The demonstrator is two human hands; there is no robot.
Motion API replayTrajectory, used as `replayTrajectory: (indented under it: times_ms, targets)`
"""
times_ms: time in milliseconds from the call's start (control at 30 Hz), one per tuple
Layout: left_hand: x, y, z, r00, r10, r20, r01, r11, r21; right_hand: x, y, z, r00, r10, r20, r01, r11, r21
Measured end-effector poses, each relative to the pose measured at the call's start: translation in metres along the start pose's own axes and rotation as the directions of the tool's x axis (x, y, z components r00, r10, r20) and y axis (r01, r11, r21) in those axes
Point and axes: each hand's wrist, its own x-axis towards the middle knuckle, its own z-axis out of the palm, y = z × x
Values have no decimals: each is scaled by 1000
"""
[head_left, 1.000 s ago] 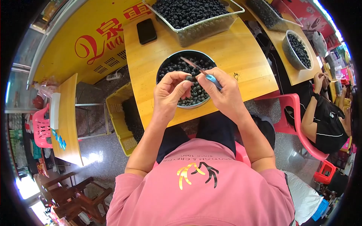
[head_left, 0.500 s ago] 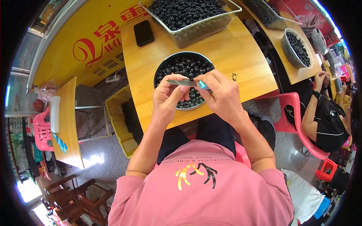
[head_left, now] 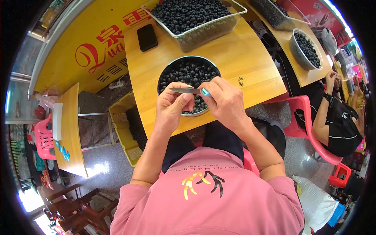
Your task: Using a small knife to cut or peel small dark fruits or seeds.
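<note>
My right hand (head_left: 226, 100) grips a small knife by its light-blue handle (head_left: 205, 92). The knife's blade (head_left: 181, 91) points left and lies across the fingers of my left hand (head_left: 171, 107). Those left fingers are pinched together, and what sits between them is too small and hidden to name. Both hands are above the near side of a round bowl (head_left: 159, 81) with a pale rim. It holds many small, dark, round fruits or nuts (head_left: 190, 72), partly covered by my hands.
A clear plastic tub (head_left: 203, 38) heaped with the same dark pieces stands at the table's far side, beside a black phone (head_left: 147, 38). A yellow crate (head_left: 119, 113) is on the floor at left. Right are a pink chair (head_left: 295, 117), another person (head_left: 333, 117) and a second bowl (head_left: 299, 58).
The knife has turned, so its blade shows narrower. My hands have shifted slightly toward me, still above the bowl.
</note>
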Motion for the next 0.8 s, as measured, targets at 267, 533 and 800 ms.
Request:
replayTrajectory:
  times_ms: [267, 533, 800]
  targets:
    - [-45, 45, -44, 961, 249, -121, -231, 962, 145, 9, 20, -2, 994, 90, -69, -95, 992, -79]
    - [-121, 30, -184, 853, 228, -469, 90, 823, 562, 7, 34, 2, 978, 140, -154, -136, 990, 40]
    - [-79, 34, -139, 854, 428, -294, 243, 171, 955, -9, 39, 0, 972, 208, -110, -205, 978, 41]
